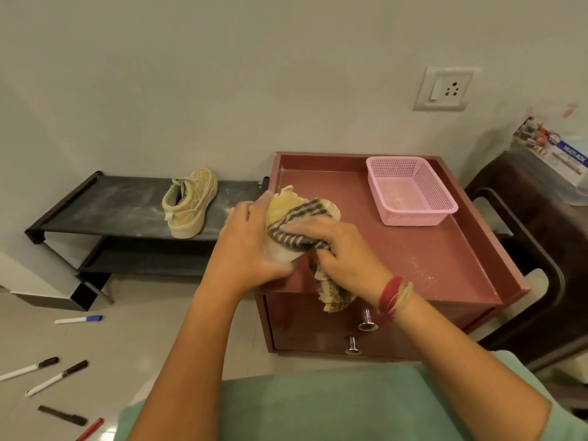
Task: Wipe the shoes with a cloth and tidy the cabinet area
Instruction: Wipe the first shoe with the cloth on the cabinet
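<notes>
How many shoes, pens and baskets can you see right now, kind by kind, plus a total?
Shoes: 2 (rack shoe, held shoe)
Pens: 5 (blue-capped, two black-capped, all-black, red)
Pink basket: 1
Total: 8

just one wide camera, worn on the person's head, facing forward and down, close over the red cabinet (429, 256) against the wall (222, 74).
</notes>
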